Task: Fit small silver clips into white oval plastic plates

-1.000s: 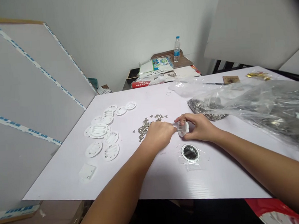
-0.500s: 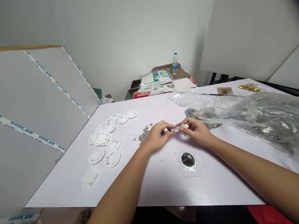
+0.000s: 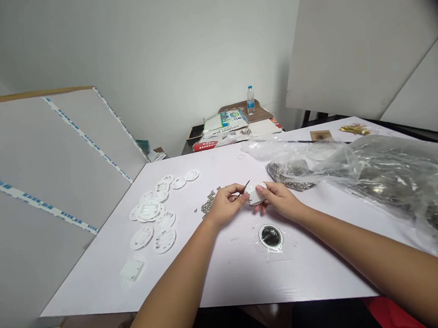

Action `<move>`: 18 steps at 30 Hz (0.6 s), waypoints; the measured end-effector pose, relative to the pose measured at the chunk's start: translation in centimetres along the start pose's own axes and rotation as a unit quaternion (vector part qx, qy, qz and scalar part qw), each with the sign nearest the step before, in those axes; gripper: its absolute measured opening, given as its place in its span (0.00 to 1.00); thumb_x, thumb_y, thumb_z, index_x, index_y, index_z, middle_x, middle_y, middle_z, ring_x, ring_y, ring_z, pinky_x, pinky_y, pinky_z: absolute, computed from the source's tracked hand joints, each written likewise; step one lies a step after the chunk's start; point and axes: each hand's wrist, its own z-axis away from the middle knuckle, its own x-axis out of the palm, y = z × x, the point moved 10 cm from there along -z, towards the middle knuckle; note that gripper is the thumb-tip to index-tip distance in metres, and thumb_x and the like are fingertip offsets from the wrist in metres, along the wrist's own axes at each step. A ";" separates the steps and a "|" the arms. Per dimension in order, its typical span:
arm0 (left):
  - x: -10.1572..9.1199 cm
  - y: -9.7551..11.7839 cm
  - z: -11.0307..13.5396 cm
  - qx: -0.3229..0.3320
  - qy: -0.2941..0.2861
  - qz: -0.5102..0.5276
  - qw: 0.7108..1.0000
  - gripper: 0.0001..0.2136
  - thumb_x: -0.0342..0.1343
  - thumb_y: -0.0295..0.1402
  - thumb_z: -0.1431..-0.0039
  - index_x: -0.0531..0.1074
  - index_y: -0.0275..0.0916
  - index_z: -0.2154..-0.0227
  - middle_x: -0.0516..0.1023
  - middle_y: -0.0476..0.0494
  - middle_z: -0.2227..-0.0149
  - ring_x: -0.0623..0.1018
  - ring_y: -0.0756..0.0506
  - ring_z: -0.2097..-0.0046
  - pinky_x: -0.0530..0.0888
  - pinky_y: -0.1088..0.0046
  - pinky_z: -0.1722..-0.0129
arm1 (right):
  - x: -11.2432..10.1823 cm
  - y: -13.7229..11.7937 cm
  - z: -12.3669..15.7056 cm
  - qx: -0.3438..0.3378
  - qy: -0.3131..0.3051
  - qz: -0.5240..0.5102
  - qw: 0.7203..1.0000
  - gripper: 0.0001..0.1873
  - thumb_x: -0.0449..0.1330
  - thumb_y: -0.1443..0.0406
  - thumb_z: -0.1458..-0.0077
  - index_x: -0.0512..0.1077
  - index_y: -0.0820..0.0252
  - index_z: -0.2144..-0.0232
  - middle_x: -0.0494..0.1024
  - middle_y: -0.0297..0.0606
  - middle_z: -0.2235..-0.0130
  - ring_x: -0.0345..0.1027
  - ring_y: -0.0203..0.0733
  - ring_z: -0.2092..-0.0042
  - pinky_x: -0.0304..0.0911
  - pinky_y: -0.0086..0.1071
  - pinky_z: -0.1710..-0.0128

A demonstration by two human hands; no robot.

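Observation:
Over the middle of the white table (image 3: 218, 268), my right hand (image 3: 280, 200) is closed on a small round white plastic piece (image 3: 257, 194). My left hand (image 3: 227, 203) pinches a thin metal pin (image 3: 244, 188) whose tip points up beside that piece. Both hands hover just above the tabletop. A scatter of small silver metal parts (image 3: 208, 204) lies right behind my left hand. A round black-centred disc in a clear wrapper (image 3: 271, 236) lies on the table just in front of my hands.
Several white round discs (image 3: 153, 212) are spread at the left, with a small square white piece (image 3: 131, 271) nearer the front edge. Large clear plastic bags of parts (image 3: 382, 169) fill the right side. Behind, a low table holds papers and a water bottle (image 3: 250, 100). White boards lean at the left.
Both hands have lifted off the table and drawn slightly left. The white piece has been turned in my right hand, and the thin pin in my left now points up.

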 end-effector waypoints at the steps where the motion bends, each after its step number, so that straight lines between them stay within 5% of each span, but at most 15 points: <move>1: 0.0 -0.1 0.0 -0.004 -0.001 0.002 1.000 0.19 0.64 0.45 0.49 0.74 0.33 0.62 0.77 0.43 0.65 0.76 0.50 0.66 0.71 0.74 0.62 | -0.2 -0.1 0.0 -0.004 0.004 0.014 1.000 0.22 0.54 0.47 0.39 0.68 0.61 0.66 0.77 0.40 0.71 0.73 0.41 0.72 0.67 0.33 0.74; 9: 0.3 -0.3 0.1 -0.039 -0.002 0.003 0.999 0.19 0.65 0.45 0.51 0.73 0.33 0.67 0.72 0.49 0.73 0.70 0.53 0.70 0.67 0.77 0.65 | -1.6 -3.7 1.0 -0.159 0.104 0.262 0.946 0.19 0.64 0.56 0.46 0.69 0.57 0.54 0.77 0.40 0.57 0.66 0.36 0.69 0.62 0.31 0.71; 18: 0.5 -0.8 0.0 -0.035 -0.003 -0.011 0.999 0.19 0.64 0.46 0.51 0.74 0.33 0.67 0.75 0.45 0.67 0.72 0.51 0.68 0.68 0.75 0.64 | -1.8 -4.8 1.5 -0.204 0.140 0.300 0.921 0.13 0.64 0.58 0.49 0.72 0.58 0.63 0.77 0.37 0.68 0.62 0.35 0.74 0.59 0.31 0.74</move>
